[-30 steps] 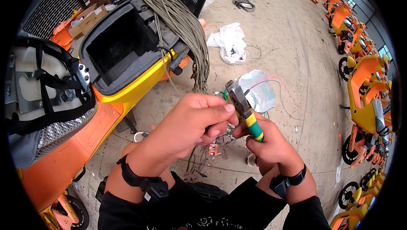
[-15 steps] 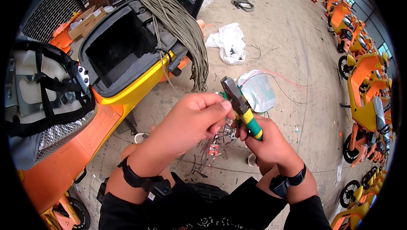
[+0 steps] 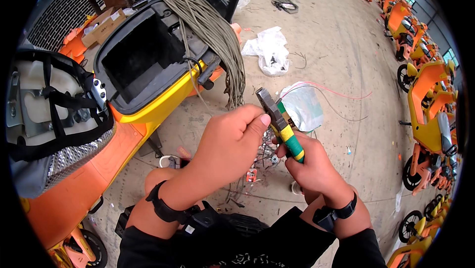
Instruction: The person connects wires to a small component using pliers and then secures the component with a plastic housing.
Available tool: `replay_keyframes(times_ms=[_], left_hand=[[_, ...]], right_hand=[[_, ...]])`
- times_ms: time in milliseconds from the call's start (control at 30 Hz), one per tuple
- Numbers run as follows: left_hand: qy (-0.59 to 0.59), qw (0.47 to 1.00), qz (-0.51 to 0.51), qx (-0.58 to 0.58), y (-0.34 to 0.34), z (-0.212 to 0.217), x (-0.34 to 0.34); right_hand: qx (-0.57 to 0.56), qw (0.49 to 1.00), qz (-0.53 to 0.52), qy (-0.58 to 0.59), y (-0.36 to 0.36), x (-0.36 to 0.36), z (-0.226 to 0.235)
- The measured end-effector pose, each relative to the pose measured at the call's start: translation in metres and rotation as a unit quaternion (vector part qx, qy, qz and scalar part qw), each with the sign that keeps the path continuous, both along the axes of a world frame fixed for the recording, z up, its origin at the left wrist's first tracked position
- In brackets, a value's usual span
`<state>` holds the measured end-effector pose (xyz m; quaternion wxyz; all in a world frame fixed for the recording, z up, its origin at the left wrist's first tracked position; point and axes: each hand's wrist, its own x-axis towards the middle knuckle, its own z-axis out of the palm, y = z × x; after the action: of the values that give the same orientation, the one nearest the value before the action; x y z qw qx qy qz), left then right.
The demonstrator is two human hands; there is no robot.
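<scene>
My right hand [image 3: 316,165] is wrapped round the handles of a pair of pliers [image 3: 292,144] with green and yellow grips, its dark metal jaws pointing up and away. Close beside the jaws, my left hand [image 3: 227,137] is closed in a pinch, thumb against forefinger; whatever lies between them is hidden. From behind the pliers' head a thin red wire [image 3: 356,99] and a thin dark wire [image 3: 341,118] curve out to the right in the air. Whether the jaws grip these wires cannot be seen.
An orange and yellow scooter [image 3: 163,110] stands at left with an open black compartment and a coil of grey-green cord [image 3: 210,30] draped over it. Plastic bags [image 3: 271,50] and wire scraps [image 3: 264,161] lie on the concrete floor. More scooters [image 3: 428,105] line the right.
The pliers have shifted slightly left, and my left hand's fingers have turned a little beside the jaws. The free wire ends have swung further right and show more sharply.
</scene>
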<state>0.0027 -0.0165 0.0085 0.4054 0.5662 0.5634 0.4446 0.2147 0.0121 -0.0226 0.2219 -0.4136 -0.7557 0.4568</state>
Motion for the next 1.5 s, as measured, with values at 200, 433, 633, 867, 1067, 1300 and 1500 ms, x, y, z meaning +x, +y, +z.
replay_keyframes(times_ms=[200,433,633,867,1067,1300,1500], left_hand=[[-0.28,0.939,-0.064,-0.189,0.004,0.013,-0.01],[-0.455,0.837,-0.132,-0.276,0.006,0.009,-0.022],[-0.525,0.783,-0.156,-0.294,0.003,0.004,-0.023],[-0.285,0.937,-0.037,-0.2,0.008,0.006,-0.006],[0.217,0.956,0.074,0.18,0.001,-0.013,0.005],[-0.019,0.999,0.026,0.01,0.0,-0.003,0.002],[-0.323,0.923,-0.061,-0.201,0.006,0.012,-0.011]], right_hand=[[-0.025,0.999,0.007,0.029,0.001,0.001,0.002],[-0.026,0.998,0.038,0.038,0.004,0.004,0.005],[-0.002,0.997,0.056,0.061,0.007,0.005,0.002],[0.005,1.0,-0.012,-0.02,0.003,0.0,0.002],[0.011,0.999,-0.048,-0.024,-0.001,-0.004,0.001],[0.012,0.999,-0.033,-0.016,0.0,-0.003,0.001],[0.037,0.999,-0.002,0.006,-0.001,0.0,0.0]])
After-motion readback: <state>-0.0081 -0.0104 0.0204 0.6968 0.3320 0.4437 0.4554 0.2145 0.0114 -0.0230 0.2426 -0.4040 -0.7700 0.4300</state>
